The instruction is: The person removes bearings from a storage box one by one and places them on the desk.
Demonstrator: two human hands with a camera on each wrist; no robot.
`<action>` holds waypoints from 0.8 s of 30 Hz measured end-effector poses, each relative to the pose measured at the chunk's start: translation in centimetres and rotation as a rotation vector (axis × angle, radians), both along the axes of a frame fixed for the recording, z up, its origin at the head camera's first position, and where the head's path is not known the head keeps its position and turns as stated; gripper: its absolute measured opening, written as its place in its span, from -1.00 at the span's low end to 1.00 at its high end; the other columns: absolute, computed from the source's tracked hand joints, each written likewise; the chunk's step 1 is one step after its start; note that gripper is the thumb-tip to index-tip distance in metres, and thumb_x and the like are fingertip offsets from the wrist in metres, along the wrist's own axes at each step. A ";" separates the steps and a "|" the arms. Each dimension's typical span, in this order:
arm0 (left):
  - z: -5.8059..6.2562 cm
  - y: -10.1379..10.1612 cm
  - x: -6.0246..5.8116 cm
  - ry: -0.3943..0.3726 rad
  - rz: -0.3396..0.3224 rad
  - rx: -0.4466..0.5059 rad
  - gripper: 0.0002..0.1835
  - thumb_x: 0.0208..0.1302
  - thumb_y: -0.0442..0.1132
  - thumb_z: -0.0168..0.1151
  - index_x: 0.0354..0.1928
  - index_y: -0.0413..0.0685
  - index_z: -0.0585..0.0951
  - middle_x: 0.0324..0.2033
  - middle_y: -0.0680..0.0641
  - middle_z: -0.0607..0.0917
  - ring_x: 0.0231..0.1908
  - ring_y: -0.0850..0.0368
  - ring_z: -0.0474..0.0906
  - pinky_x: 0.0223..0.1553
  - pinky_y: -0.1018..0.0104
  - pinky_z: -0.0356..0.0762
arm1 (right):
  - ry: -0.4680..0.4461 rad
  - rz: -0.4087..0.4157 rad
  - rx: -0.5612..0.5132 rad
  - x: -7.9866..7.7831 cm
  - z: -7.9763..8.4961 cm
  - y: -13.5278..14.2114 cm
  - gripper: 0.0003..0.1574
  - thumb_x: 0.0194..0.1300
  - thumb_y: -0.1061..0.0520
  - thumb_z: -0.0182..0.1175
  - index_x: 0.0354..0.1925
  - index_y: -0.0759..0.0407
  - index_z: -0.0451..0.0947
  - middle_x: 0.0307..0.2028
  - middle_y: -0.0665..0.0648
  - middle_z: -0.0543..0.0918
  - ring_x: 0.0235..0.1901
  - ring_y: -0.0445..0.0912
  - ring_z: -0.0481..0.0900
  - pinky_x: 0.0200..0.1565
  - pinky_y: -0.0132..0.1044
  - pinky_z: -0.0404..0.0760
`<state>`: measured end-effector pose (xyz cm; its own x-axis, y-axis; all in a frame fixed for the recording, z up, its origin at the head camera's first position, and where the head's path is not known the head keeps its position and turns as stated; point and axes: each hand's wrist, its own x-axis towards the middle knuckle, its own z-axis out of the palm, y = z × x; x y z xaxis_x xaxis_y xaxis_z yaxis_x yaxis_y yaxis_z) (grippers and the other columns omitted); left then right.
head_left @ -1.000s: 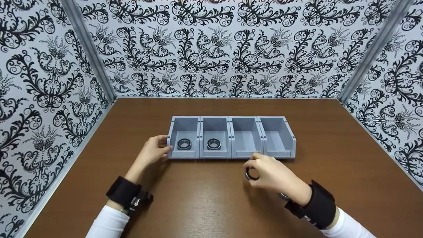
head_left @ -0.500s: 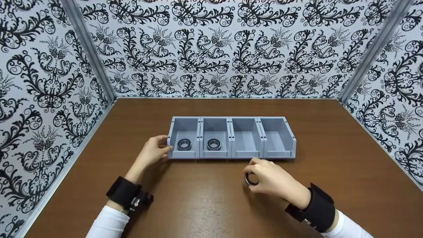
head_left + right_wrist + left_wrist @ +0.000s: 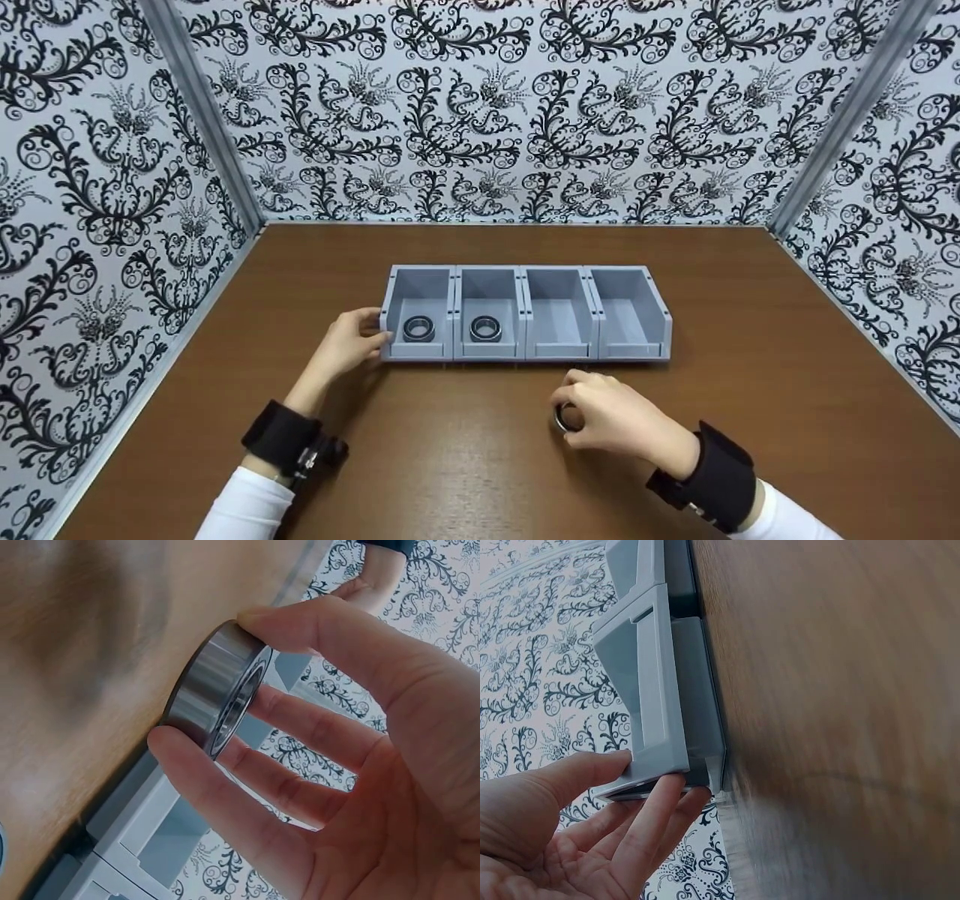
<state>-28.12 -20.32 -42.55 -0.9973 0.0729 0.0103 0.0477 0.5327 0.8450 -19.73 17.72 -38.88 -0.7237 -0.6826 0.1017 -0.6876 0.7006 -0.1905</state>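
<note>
Four-compartment aside, a row of joined grey bins (image 3: 561, 350) stands on the table. My left hand (image 3: 347, 342) holds the side wall of the leftmost bin (image 3: 660, 682), thumb at its upper edge and fingers below. One ball bearing (image 3: 418, 328) lies flat in that bin, and a second bearing (image 3: 486, 328) lies in the bin beside it. In front of the third bin, my right hand (image 3: 611, 412) grips another bearing (image 3: 210, 679) by its outer rim, between thumb and fingertips. This bearing is tilted on edge, and the hand partly hides it in the head view.
The brown wooden table (image 3: 450, 450) stretches around the bins. Patterned panels (image 3: 480, 112) enclose it at the back and sides. At the left edge of the right wrist view, part of a round rim (image 3: 1, 849) shows on the table.
My right hand has moved slightly toward me, away from the bins, with the bearing in its grip. The left hand stays at the leftmost bin.
</note>
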 end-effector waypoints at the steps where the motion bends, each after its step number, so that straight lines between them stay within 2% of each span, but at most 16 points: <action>1: 0.0 0.0 0.0 -0.001 0.001 0.002 -0.47 0.34 -0.37 0.23 0.31 -0.41 0.42 0.19 -0.42 0.58 0.16 -0.26 0.60 -0.14 0.27 0.74 | -0.005 0.001 0.001 0.0 -0.1 0.0 -0.62 -0.14 0.19 0.40 -0.21 0.11 0.69 -0.35 0.04 0.55 -0.42 -0.18 0.41 -0.42 -0.34 0.39; 11: 0.1 0.1 0.0 -0.004 0.007 0.009 -0.47 0.33 -0.37 0.24 0.31 -0.40 0.43 0.18 -0.41 0.59 0.15 -0.23 0.62 -0.17 0.31 0.73 | 0.001 0.022 -0.003 0.1 -0.9 -0.1 -0.64 -0.20 0.21 0.41 -0.28 0.08 0.68 -0.40 0.00 0.50 -0.47 -0.17 0.43 -0.47 -0.35 0.39; 24: 0.3 0.1 0.3 -0.006 0.002 -0.005 -0.48 0.35 -0.35 0.22 0.31 -0.40 0.43 0.17 -0.40 0.60 0.16 -0.23 0.61 -0.13 0.27 0.73 | -0.009 0.020 0.018 0.0 -1.8 -0.4 -0.65 -0.21 0.23 0.39 -0.30 0.06 0.69 -0.39 0.01 0.52 -0.47 -0.12 0.51 -0.47 -0.35 0.43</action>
